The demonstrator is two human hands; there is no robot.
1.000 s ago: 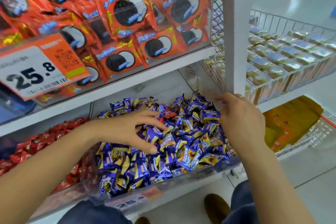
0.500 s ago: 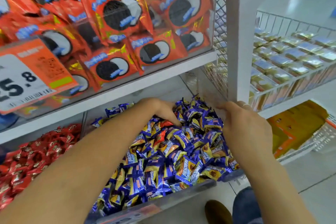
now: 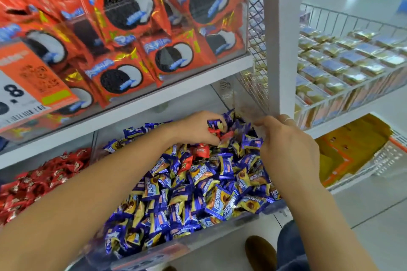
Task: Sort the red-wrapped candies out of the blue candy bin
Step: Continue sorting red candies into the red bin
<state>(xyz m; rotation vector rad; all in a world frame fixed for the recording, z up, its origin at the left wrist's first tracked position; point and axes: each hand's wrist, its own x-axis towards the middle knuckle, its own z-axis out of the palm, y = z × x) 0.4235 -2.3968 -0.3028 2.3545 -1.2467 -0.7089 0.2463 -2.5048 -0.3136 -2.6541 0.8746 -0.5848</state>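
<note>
Left hand [image 3: 196, 126] reaches deep into the back of the blue candy bin [image 3: 220, 225], fingers curled round a red-wrapped candy [image 3: 217, 132]. Also some blue wrappers caught in the same grip near the fingertips. Held red candy lies roughly level, long axis running left-right, slightly tilted; one twisted end sticks out toward the right hand. Exact wrapper ends partly hidden by the fingers.

Right hand [image 3: 288, 149] sits just beside it at the bin's back right corner, back of hand to camera, fingers bent down into the blue candies [image 3: 198, 193]. Whether it holds anything: cannot tell, fingertips hidden. Ring visible on one finger.

Two more red pieces lie on the blue heap just below the left hand: a second red candy [image 3: 201, 150], long axis about left-right, and a third red candy [image 3: 187, 161] nearer the camera, tilted diagonally.

Left of the bin, past a clear divider, a pile of red candies [image 3: 41, 178] fills the neighbour bin. Shelf above holds orange cookie packs [image 3: 123, 13] and a price tag [image 3: 28, 86]. To the right, a white upright post [image 3: 279, 39] and a wire basket [image 3: 352, 94] of gold-wrapped packs.
</note>
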